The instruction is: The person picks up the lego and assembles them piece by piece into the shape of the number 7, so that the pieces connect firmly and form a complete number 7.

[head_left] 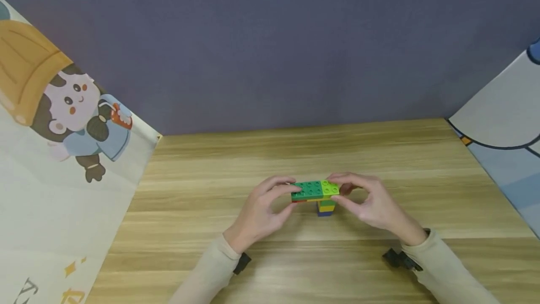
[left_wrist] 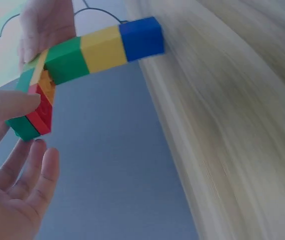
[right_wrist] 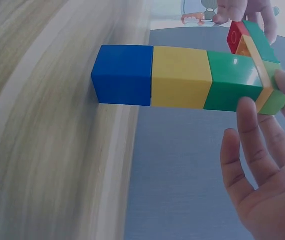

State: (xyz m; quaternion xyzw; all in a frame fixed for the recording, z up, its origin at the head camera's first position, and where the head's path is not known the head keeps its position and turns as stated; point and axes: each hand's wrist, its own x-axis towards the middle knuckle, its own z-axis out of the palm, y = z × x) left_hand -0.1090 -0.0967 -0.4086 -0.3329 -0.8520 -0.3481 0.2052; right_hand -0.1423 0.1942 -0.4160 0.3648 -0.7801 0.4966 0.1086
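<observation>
A column of blue (right_wrist: pixel 122 75), yellow (right_wrist: pixel 180 77) and green (right_wrist: pixel 232 82) toy building blocks stands upright on the table. Across its top lies a thin orange brick (right_wrist: pixel 263 67), and over that a dark green brick (head_left: pixel 310 190) and a light green brick (head_left: pixel 330 187) sit end to end. A red brick (left_wrist: pixel 43 112) is under the overhanging left end. My left hand (head_left: pixel 263 210) pinches that end, thumb against the red brick and a finger on the dark green studs. With thumb and fingers, my right hand (head_left: pixel 375 203) grips the light green brick at the right end.
The wood-grain table (head_left: pixel 202 168) runs back to a dark blue-grey panel (head_left: pixel 270 50). Printed panels stand on both sides, the left one (head_left: pixel 55 191) with a cartoon figure. A small black device (head_left: pixel 402 259) is strapped at the right wrist.
</observation>
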